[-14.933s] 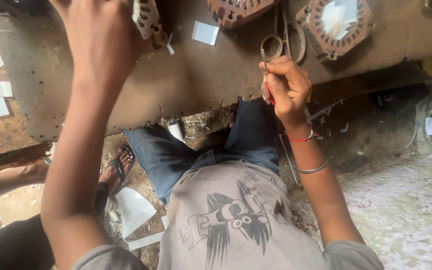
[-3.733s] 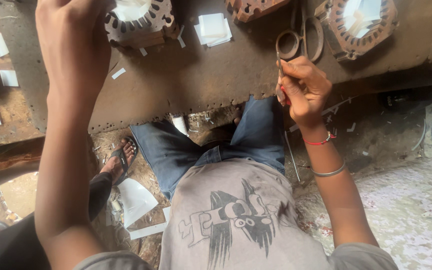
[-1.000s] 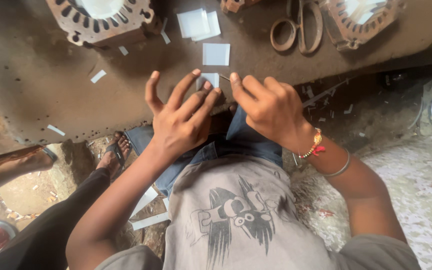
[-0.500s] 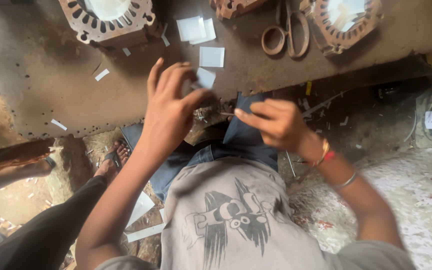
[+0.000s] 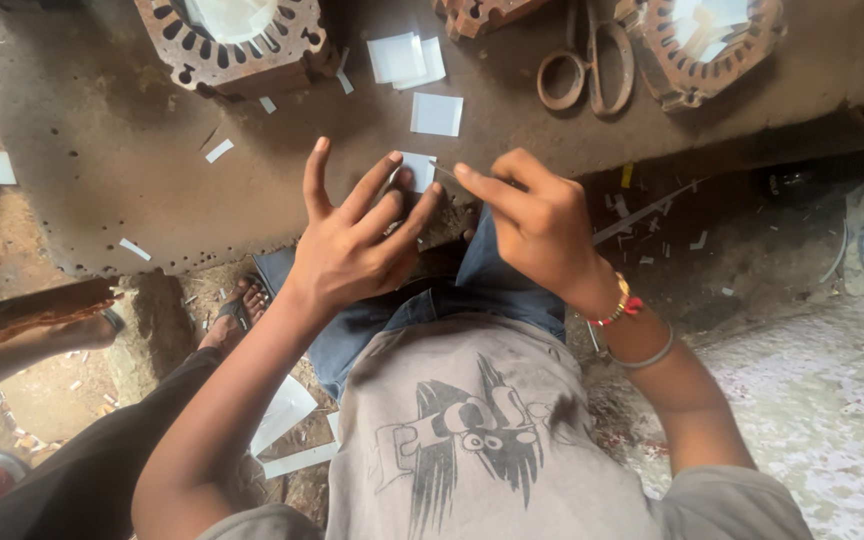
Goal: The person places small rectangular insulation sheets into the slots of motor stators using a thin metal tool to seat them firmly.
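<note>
Two hands working one white paper slip at the bench edge.
Left hand (image 5: 352, 245), fingers splayed, touches the paper slip (image 5: 417, 170) at its 1 o'clock; right hand (image 5: 537, 225) pinches the slip's edge at its 10 o'clock. Stator core (image 5: 237, 40) at 11 o'clock; scissors (image 5: 582, 65) at 1 o'clock.

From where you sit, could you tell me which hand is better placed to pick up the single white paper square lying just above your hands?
Probably the right hand: its fingers point toward the paper square, while the left hand is spread over another small white piece.
</note>
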